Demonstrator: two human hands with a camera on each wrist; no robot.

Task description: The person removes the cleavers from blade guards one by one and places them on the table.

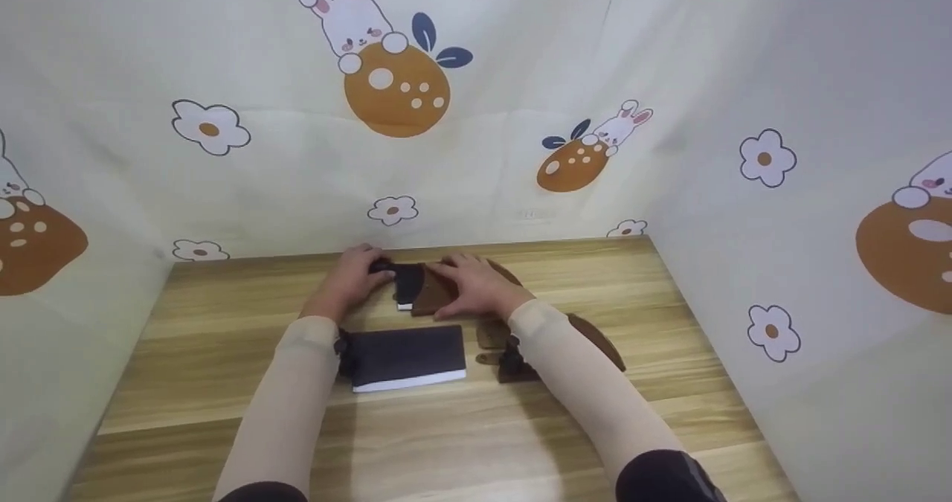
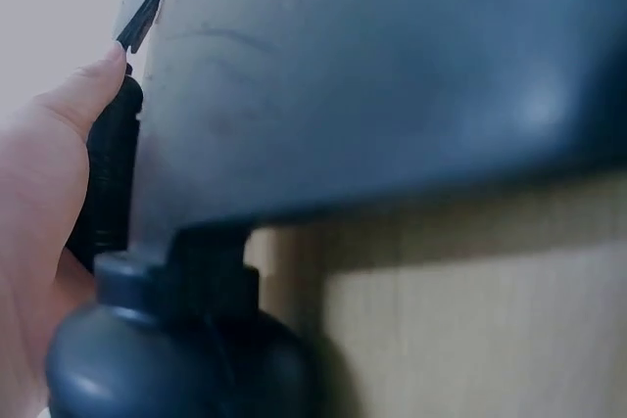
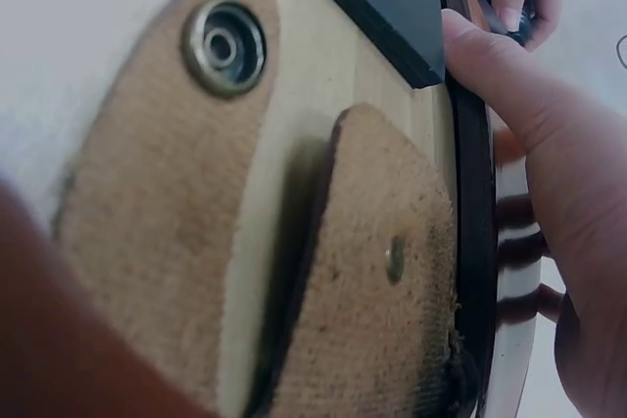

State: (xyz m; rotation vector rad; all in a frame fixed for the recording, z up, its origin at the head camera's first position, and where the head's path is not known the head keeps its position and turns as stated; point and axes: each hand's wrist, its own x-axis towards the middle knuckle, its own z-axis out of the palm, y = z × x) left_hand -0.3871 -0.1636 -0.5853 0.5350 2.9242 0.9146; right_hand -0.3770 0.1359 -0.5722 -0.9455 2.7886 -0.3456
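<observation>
In the head view my left hand (image 1: 349, 282) grips the black handle of a cleaver at the back of the table. Its dark blade (image 1: 408, 282) with a bright edge runs partly into a brown leather sheath (image 1: 433, 294). My right hand (image 1: 480, 286) holds that sheath, thumb on the near side and fingers over the far side. A second cleaver (image 1: 405, 353) lies flat in front, its handle end beside my left wrist. Below my right wrist lies another brown leather sheath (image 1: 601, 340), partly hidden by the forearm. A tan strap (image 3: 171, 212) with a metal snap (image 3: 224, 48) fills the right wrist view.
The wooden table (image 1: 446, 442) is bounded at the back and sides by pale cloth (image 1: 483, 160) printed with rabbits and flowers. The front cleaver and sheath lie between my forearms and the back pair.
</observation>
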